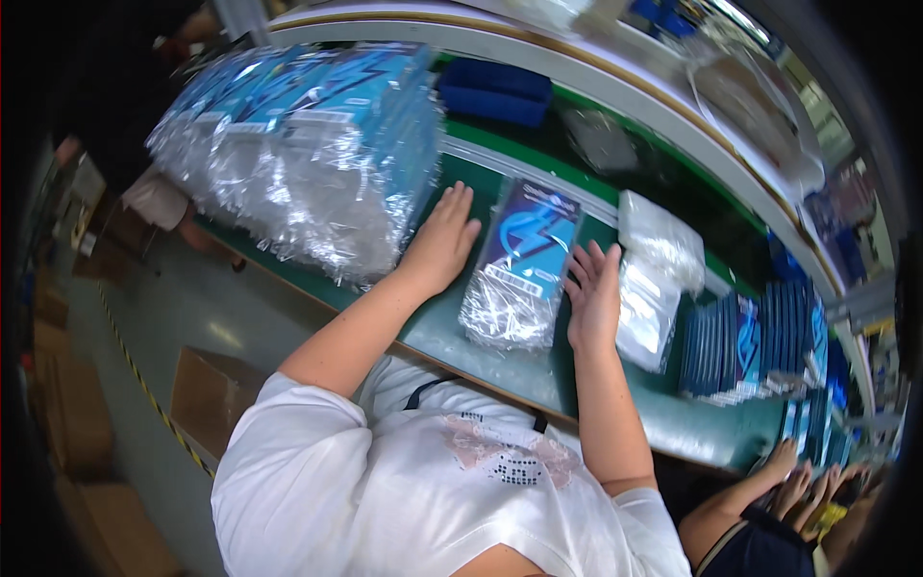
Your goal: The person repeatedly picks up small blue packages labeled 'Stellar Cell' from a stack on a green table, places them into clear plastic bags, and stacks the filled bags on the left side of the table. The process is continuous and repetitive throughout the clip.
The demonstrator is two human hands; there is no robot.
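A stack of blue packages in clear plastic bags (524, 260) lies in front of me on the green bench, with a lightning-bolt print on its top. My left hand (444, 240) is flat with fingers stretched out, between this stack and a large pile of similar bagged blue packages (317, 144) on the left. On the stack's right side, my right hand (594, 293) is upright with its fingers apart, close to the stack's edge. Neither hand grips anything. Beyond my right hand lie clear plastic bags (646, 308) in a flat bundle.
Rows of blue boxes (721, 346) stand at the right of the green bench (500, 380). A dark blue bin (495, 91) sits at the back under a shelf edge (577, 62). A co-worker's hands (784, 462) are at the lower right. On the floor at left is a cardboard box (216, 394).
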